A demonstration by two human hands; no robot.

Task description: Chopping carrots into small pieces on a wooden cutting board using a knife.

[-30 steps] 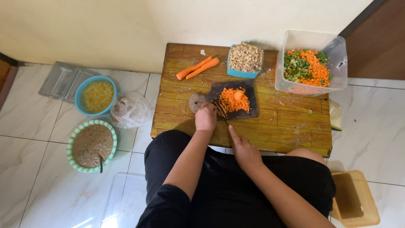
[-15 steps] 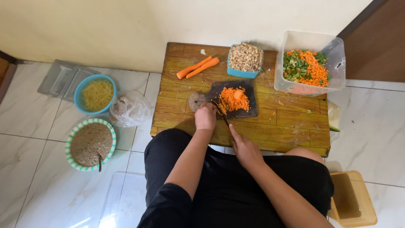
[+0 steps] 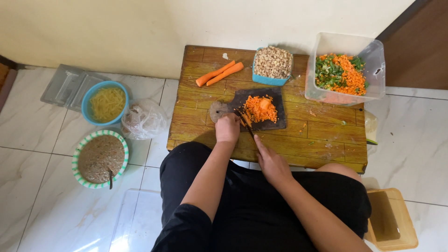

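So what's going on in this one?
A person sits on the floor at a low wooden table, cutting carrot on a dark cutting board. The left hand steadies carrot strips at the board's edge while the right hand holds a knife across them. A pile of diced carrot lies on the board. Two whole carrots wait behind it, near a clear tub of chopped carrot and greens.
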